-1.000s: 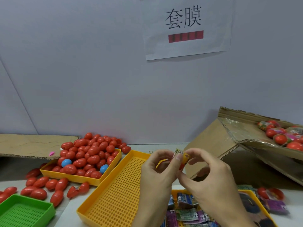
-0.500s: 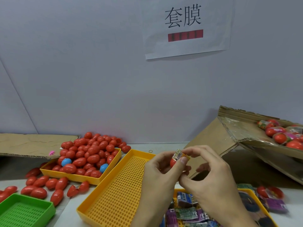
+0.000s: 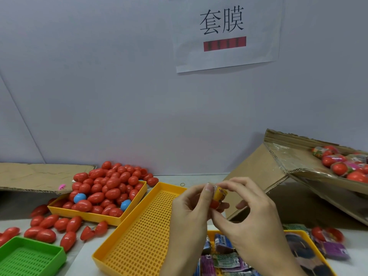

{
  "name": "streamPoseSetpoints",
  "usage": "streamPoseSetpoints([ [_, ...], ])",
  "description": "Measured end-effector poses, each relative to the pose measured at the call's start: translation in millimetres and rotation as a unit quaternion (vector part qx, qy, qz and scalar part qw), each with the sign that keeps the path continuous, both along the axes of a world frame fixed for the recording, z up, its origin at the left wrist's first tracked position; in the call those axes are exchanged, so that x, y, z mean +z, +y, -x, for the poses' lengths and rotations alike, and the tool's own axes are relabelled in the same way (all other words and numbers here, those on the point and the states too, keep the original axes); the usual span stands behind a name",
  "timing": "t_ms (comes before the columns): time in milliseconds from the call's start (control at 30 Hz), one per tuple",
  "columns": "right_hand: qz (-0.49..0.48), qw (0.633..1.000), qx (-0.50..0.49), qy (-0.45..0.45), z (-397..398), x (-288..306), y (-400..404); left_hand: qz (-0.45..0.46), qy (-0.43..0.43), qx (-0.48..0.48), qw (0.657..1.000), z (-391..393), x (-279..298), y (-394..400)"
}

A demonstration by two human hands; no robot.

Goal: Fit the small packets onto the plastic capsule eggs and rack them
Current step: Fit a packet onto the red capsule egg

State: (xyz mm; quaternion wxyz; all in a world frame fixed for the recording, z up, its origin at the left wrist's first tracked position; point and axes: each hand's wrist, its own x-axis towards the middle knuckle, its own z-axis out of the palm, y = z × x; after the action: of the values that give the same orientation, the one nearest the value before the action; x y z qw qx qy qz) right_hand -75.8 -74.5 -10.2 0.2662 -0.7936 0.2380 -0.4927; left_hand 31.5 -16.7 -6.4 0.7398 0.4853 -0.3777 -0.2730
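Both hands meet above the perforated yellow rack tray (image 3: 139, 234). My left hand (image 3: 189, 212) and my right hand (image 3: 249, 214) pinch one red capsule egg (image 3: 215, 204) with a yellow printed packet (image 3: 220, 194) sleeved over its upper part. A yellow tray (image 3: 95, 215) heaped with red and a few blue eggs (image 3: 107, 188) stands at the left. Flat packets (image 3: 225, 255) lie in another yellow tray (image 3: 298, 233) under my hands.
Loose red eggs (image 3: 49, 226) lie on the table at the left, beside a green tray (image 3: 29, 255). A tilted cardboard box (image 3: 298, 168) at the right holds wrapped eggs (image 3: 342, 166). Flat cardboard (image 3: 39, 176) lies at the back left. The wall is close behind.
The packet has slid further down over the red egg between my fingers; before, it sat only on the egg's tip. Both hands stayed in about the same place.
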Motion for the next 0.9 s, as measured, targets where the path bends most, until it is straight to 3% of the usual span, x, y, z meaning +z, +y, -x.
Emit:
streamPoseSetpoints([
  [367,-0.006,1.0,-0.024,-0.014,-0.5,-3.1,-1.8,-0.005,0.013,0.006,1.0,1.9,-3.4,-3.7],
  [900,-0.038,0.999,0.002,-0.003,3.2,-3.9,-6.3,-0.056,-0.016,-0.064,0.996,-0.2,-4.2,-3.6],
])
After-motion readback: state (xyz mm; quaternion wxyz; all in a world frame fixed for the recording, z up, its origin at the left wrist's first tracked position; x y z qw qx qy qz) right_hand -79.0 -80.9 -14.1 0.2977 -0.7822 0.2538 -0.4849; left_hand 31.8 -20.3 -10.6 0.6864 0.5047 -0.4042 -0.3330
